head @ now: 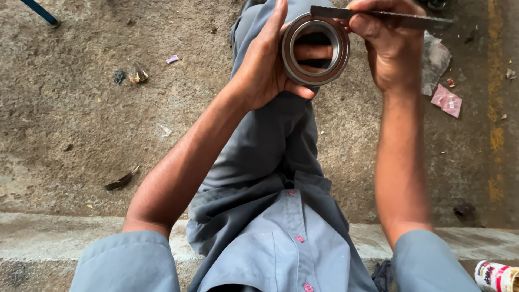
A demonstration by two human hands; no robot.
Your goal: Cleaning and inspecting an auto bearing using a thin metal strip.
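Observation:
My left hand [266,65] grips a round metal bearing [315,50] with a dark seal ring, held upright above my grey-trousered legs, with my fingers showing through its bore. My right hand [390,46] holds a thin, flat dark metal strip [403,19], like a saw blade, lying across the top edge of the bearing. The strip's left end reaches the bearing's upper rim. Both hands are close together at the top of the view.
Below is a rough concrete floor with litter: a pink wrapper [447,100], a crumpled grey plastic bag [434,60], small scraps [137,73] at left. A pale concrete kerb [65,238] runs under me. A printed can [496,276] lies at the lower right.

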